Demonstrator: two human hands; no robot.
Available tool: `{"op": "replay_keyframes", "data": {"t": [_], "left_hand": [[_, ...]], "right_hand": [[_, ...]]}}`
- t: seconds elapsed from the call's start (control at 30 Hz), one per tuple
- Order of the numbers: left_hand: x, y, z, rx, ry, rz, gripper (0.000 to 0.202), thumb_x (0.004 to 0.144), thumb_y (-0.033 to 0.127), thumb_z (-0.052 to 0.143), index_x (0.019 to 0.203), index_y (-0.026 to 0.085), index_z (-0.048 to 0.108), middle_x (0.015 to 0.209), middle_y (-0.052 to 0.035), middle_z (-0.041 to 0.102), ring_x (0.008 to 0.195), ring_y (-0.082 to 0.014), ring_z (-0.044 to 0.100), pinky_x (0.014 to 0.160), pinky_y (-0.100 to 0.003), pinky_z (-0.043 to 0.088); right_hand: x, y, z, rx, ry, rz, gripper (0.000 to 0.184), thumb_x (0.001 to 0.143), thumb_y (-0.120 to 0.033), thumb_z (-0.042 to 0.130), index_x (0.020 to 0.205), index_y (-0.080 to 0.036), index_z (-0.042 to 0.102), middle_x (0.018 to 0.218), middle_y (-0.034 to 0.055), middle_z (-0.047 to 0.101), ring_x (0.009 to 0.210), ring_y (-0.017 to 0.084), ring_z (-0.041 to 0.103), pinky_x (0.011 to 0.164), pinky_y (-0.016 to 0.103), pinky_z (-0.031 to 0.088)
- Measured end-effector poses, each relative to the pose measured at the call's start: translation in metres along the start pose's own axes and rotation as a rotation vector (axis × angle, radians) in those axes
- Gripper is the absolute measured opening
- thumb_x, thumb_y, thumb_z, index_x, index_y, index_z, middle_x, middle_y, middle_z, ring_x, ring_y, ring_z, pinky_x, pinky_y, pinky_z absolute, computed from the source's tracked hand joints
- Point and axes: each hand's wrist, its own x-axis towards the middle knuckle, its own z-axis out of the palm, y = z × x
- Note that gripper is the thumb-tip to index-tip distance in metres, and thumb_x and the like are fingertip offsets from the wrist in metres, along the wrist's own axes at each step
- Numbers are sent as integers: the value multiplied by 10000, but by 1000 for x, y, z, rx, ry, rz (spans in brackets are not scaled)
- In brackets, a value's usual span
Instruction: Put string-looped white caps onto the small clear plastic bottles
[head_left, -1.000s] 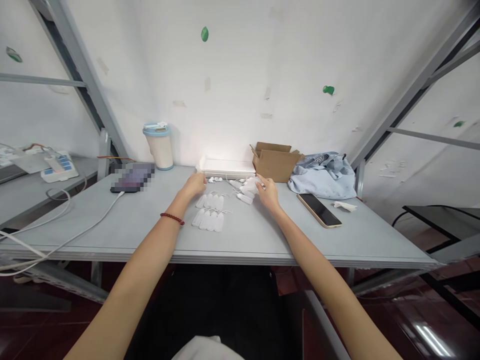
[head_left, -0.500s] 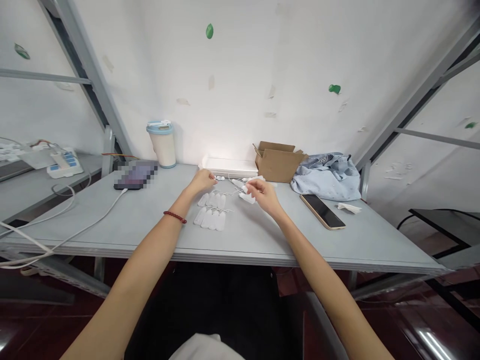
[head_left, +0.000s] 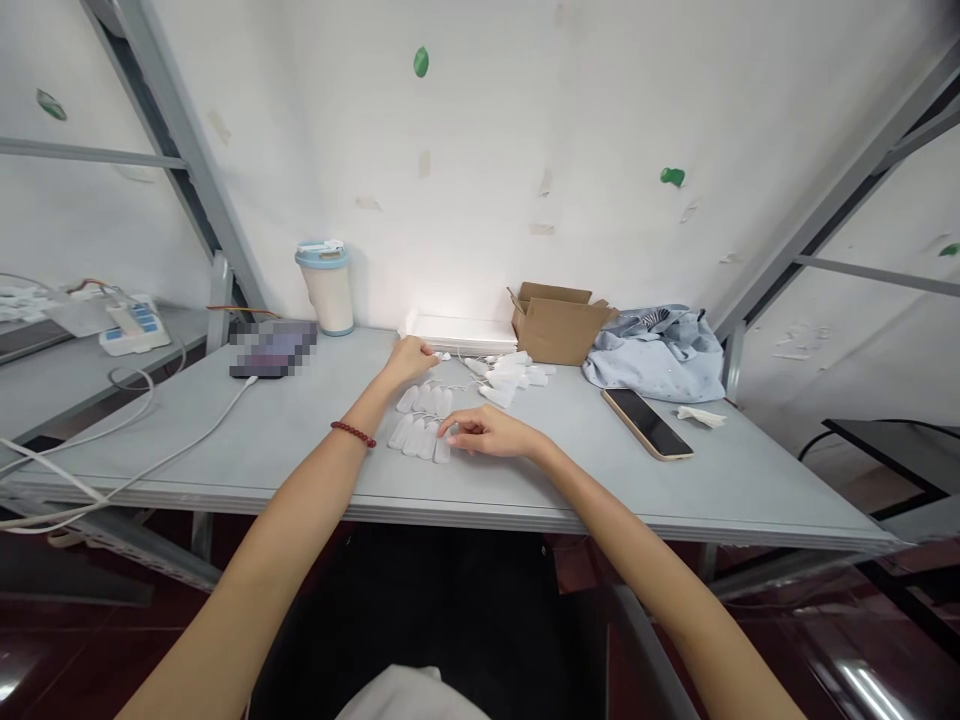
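Two short rows of small white oblong pieces (head_left: 420, 420) lie side by side on the grey table (head_left: 315, 450). My right hand (head_left: 487, 435) rests at the right end of the near row, fingers stretched toward the last piece there. My left hand (head_left: 409, 360), with a red bead bracelet on the wrist, reaches to the back of the table and pinches a small white piece with a thin cord beside a flat white tray (head_left: 461, 335). A loose pile of more white pieces (head_left: 514, 375) lies in front of the tray.
At the back stand a white cup with a blue lid (head_left: 328, 290), an open cardboard box (head_left: 559, 325) and a bundled blue cloth (head_left: 652, 355). A phone (head_left: 647, 423) lies face up on the right. A dark tablet (head_left: 270, 348) with a white cable lies on the left.
My right hand came away from the loose pile at the back and moved toward me to the right end of the near row. My left hand stayed near the tray.
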Motion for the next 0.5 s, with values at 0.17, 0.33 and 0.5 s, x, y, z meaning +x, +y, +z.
{"op": "replay_keyframes", "data": {"t": [0.17,0.33,0.5], "left_hand": [[-1,2,-1,-30,-11,-18,199,598,351,698,597,161,640,561,-12,615,678,-185,597,598,-249,432],[-5,10,-5,-248,-130,-71,251,609,387,698,627,139,660,683,-65,679,677,-175,595,559,-250,441],[-12,17,-13,-465,-252,-112,308,592,404,753,707,125,690,745,-74,683,684,-149,579,600,-260,456]], "right_hand": [[3,-1,4,-50,-10,33,279,883,-390,518,901,-161,676,596,-23,535,525,96,453,535,219,352],[2,4,-1,-50,104,27,268,857,-405,551,882,-167,672,539,-35,521,495,99,448,519,219,350],[0,6,-8,-16,393,-6,248,832,-411,576,919,-185,630,614,-33,563,547,105,499,571,225,387]]}}
